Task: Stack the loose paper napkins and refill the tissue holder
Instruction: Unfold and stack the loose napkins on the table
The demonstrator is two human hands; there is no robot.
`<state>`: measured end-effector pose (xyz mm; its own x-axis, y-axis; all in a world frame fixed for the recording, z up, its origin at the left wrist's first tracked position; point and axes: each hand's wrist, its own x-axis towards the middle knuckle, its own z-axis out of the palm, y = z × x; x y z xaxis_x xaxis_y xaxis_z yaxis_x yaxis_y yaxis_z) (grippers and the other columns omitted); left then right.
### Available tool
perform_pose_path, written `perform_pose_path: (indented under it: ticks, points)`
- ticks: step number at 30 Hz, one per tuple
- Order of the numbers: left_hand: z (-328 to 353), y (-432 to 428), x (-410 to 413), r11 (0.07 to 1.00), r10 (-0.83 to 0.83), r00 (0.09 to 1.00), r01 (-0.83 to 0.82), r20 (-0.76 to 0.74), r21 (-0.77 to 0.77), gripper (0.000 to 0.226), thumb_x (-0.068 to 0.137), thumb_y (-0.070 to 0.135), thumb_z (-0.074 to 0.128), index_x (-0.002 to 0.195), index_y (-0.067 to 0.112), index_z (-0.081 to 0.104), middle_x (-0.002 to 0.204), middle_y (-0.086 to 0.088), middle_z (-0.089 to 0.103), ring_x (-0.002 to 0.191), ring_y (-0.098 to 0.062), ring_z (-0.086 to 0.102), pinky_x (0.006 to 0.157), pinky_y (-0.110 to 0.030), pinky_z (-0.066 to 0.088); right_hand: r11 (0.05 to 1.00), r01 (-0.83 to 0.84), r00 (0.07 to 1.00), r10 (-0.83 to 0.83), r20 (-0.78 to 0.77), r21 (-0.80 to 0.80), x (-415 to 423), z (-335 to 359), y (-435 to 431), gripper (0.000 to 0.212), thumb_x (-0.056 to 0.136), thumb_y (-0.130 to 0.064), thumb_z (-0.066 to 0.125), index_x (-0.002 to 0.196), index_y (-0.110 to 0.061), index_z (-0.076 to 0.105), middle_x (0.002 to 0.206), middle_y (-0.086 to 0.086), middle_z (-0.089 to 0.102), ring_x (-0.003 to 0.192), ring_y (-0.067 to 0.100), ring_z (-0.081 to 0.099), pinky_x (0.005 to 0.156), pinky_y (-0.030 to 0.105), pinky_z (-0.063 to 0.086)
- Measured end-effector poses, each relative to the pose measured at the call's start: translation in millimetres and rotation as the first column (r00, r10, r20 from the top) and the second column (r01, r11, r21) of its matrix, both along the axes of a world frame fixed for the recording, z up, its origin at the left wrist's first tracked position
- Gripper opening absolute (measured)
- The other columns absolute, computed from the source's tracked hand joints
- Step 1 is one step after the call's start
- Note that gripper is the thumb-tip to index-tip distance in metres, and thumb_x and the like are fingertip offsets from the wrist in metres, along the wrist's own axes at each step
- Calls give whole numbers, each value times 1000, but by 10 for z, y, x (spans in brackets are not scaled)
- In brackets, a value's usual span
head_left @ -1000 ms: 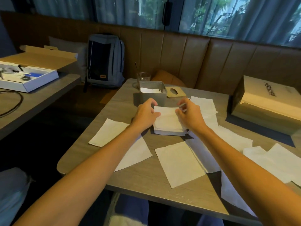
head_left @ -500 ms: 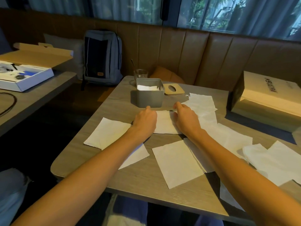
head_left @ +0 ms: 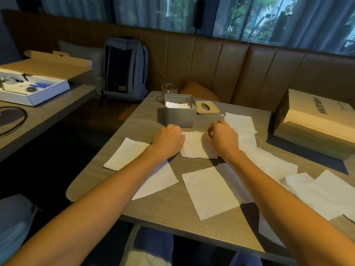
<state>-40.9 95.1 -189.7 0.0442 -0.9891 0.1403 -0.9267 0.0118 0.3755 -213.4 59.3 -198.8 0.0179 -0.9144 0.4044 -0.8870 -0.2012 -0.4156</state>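
a small stack of napkins (head_left: 193, 144) is held flat on the desk (head_left: 172, 206) between the two hands. the grip of the left hand (head_left: 167, 140) is seen with fingers curled down at the stack's 9 o'clock edge; the fingertips are hidden behind the knuckles, so how much paper is actually pinched cannot be told. the grip of the right hand (head_left: 221, 138) is curled too, fingers bent onto the stack's 3 o'clock edge and top corner, pressing or pinching it.

from the stack outward, the grey tissue holder (head_left: 180, 114) is found just beyond it at 12 o'clock, lidless, with white paper seen inside near its rim. its wooden lid (head_left: 207, 107), with an oval slot, is laid flat just beside the holder at 3 o'clock. a glass (head_left: 169, 89) is stood behind the holder.

loose napkins are spread around the stack: one at 9 o'clock (head_left: 125, 154), one under the left forearm at 7 o'clock (head_left: 159, 182), one at 6 o'clock (head_left: 209, 191), several overlapping at 1 to 4 o'clock (head_left: 240, 122), and more toward the desk's right edge (head_left: 322, 191).

a paper bag (head_left: 315, 118) is laid on its side at the far right. on a second desk to the left an open cardboard box (head_left: 32, 83) is set, and a backpack (head_left: 124, 71) is propped upright on the bench seat.
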Motion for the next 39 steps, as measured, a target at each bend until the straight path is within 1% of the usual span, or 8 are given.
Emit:
perform_pose_path:
  ticks: [4,12,15,18,24,28,33,39]
  points:
    - [258,155,304,999,24,996,-26,-85,-28,21,102,30,55,109,20,71,94,-4,69,84,-17,64,76,-32,56,953,-293,954,297,-40,81,227,217,138,27,95,-39,59,108,-18,69,104,1,66,92,16,58,79,29,48]
    - [222,614,1055,952,249,939,-283,239,121,31,105,33,46,125,14,60,120,-9,58,102,-27,59,84,-40,51,862,-432,878,469,-94,266,1046,221,489,31,96,-45,58,102,-18,69,92,3,70,77,14,61,71,27,53]
    - [98,691,1156,960,192,969,-218,154,176,43,105,41,46,140,17,52,142,-10,45,113,-29,57,87,-37,48,873,-398,893,439,-99,283,1198,126,545,32,92,-48,62,100,-18,69,91,3,70,78,16,62,73,29,56]
    - [7,695,1180,973,174,982,-182,69,144,47,101,44,54,141,19,50,144,-8,47,119,-28,56,87,-34,45,886,-389,901,423,-97,253,1247,66,569,30,92,-44,64,103,-17,70,95,3,71,81,16,63,75,29,55]
    - [-40,646,1230,977,167,980,-150,-106,152,22,96,42,64,97,21,58,109,0,54,95,-18,55,81,-32,50,863,-432,894,449,-4,260,1169,34,508,24,95,-34,63,106,-14,71,99,6,71,87,19,63,76,30,53]
    - [43,581,1203,983,143,953,-106,-268,147,11,98,30,63,94,21,58,97,0,59,91,-19,59,72,-29,48,874,-457,887,435,156,165,1070,101,420,18,97,-31,61,104,-16,66,95,2,67,87,16,61,76,28,53]
    - [257,449,1070,992,93,860,-123,-502,-28,14,98,24,64,112,24,70,108,7,66,101,-10,61,70,-21,46,876,-477,841,434,321,66,881,357,330,12,99,-19,58,110,-15,62,104,-3,61,94,12,57,85,25,50]
    - [553,152,608,964,-83,831,-72,-551,-255,25,102,28,57,114,13,73,106,-2,70,97,-15,64,69,-21,46,945,-320,823,316,473,-73,478,599,162,14,99,-22,58,112,-21,56,111,-5,56,102,16,59,81,27,55]
